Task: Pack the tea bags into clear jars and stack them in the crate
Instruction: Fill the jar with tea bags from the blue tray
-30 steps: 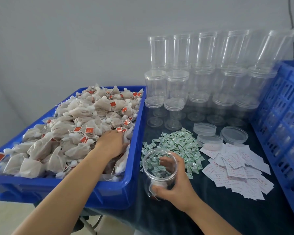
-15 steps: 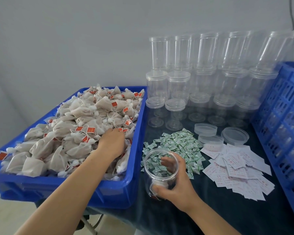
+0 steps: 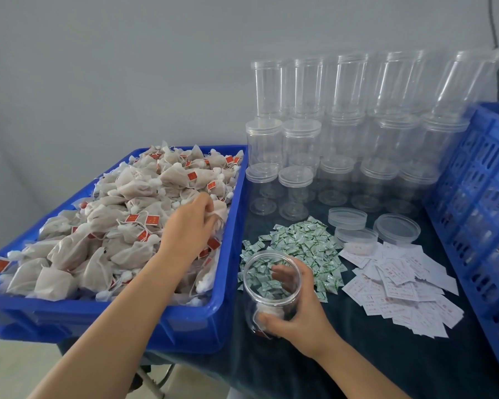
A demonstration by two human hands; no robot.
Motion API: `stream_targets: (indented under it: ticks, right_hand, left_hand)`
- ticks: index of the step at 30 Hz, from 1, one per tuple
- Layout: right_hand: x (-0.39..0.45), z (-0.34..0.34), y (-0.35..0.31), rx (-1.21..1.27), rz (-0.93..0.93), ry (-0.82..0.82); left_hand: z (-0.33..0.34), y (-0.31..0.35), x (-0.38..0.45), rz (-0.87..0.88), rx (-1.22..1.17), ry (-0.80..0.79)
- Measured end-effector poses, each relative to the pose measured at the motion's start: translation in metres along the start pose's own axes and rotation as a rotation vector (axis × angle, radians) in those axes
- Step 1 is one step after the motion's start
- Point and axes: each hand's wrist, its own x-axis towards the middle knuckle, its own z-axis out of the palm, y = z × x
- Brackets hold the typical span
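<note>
Left hand (image 3: 190, 226) pinches 1 beige mesh tea bag (image 3: 218, 211) near the blue plastic tray's (image 3: 236, 214) right wall; right hand (image 3: 297, 315) grips the open clear plastic jar (image 3: 268, 286) just beside it.

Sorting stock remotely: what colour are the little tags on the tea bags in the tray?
Red-orange tags on beige mesh tea bags, clearest in the head view.

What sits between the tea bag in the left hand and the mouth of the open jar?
Only the blue bin's right wall lies between them. The left hand pinches a tea bag inside the bin; the right hand holds the open jar, lid off, mouth unobstructed.
</note>
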Motion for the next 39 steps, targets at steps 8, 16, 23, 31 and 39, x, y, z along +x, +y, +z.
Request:
stream_targets:
  ticks: [8,16,23,31,39]
  right_hand:
    - [0.001,-0.001,-0.002,-0.005,-0.004,0.001]
    - [0.0,0.0,-0.001,-0.004,-0.007,-0.002]
    - [0.0,0.0,-0.003,0.0,-0.005,-0.007]
    - [-0.001,0.0,-0.006,0.009,-0.036,-0.004]
    - [0.002,0.0,-0.005,0.035,-0.062,0.011]
  left_hand:
    - [-0.01,0.009,0.005,0.048,-0.295,0.037]
    - [-0.031,0.026,0.017,0.085,-0.315,0.008]
    - [-0.044,0.051,0.014,0.22,-0.246,-0.118]
    - [-0.036,0.078,-0.022,0.32,-0.308,-0.35]
    - [-0.026,0.081,-0.038,0.438,-0.147,-0.442]
